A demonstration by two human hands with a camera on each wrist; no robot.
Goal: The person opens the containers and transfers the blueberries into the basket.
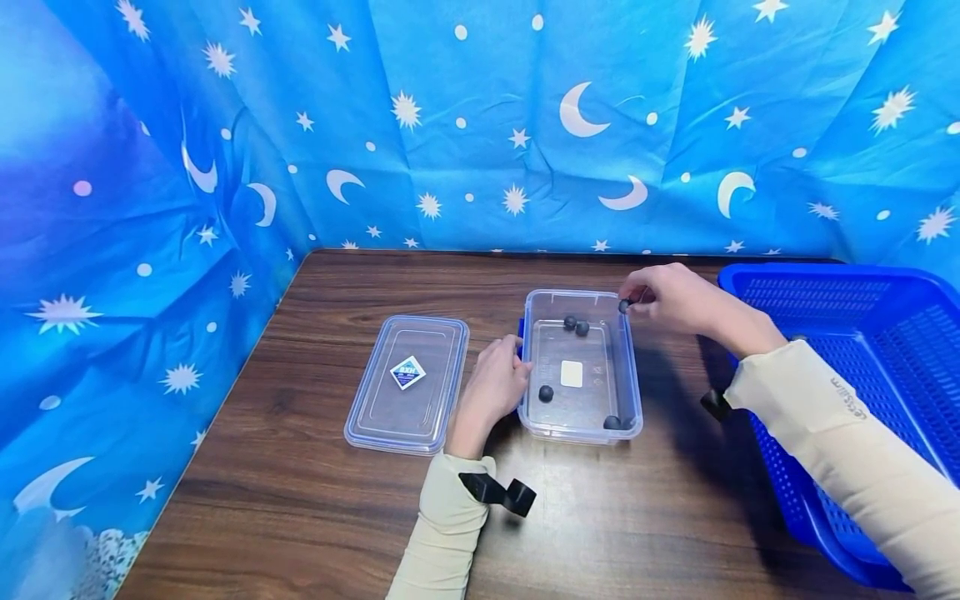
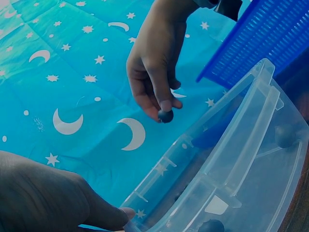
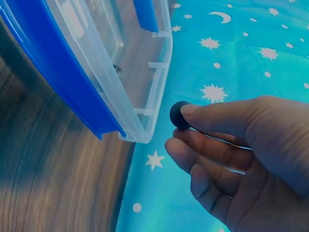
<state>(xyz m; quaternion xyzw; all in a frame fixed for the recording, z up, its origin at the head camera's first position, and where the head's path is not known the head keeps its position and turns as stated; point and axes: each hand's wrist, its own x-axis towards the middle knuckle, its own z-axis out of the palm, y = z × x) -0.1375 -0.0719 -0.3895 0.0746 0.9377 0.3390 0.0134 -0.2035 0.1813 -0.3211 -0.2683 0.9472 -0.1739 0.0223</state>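
A clear plastic container (image 1: 588, 358) with blue side latches stands on the table, several small dark balls (image 1: 546, 393) lying loose on its floor. At its left rim, my left hand (image 1: 495, 379) holds the wall, the thumb (image 2: 126, 212) showing at the edge in the left wrist view. My right hand (image 1: 667, 296) is by the far right corner of the container. Between its thumb and index finger it pinches one dark ball (image 3: 179, 115); the other fingers are loosely bent. The left wrist view shows this ball above the rim.
The container's clear lid (image 1: 408, 417), with a diamond-shaped label, lies flat to the left. A large blue perforated basket (image 1: 870, 350) stands on the right, under my right forearm. Behind the wooden table (image 1: 300, 500) hangs a blue star-and-moon cloth (image 1: 480, 150).
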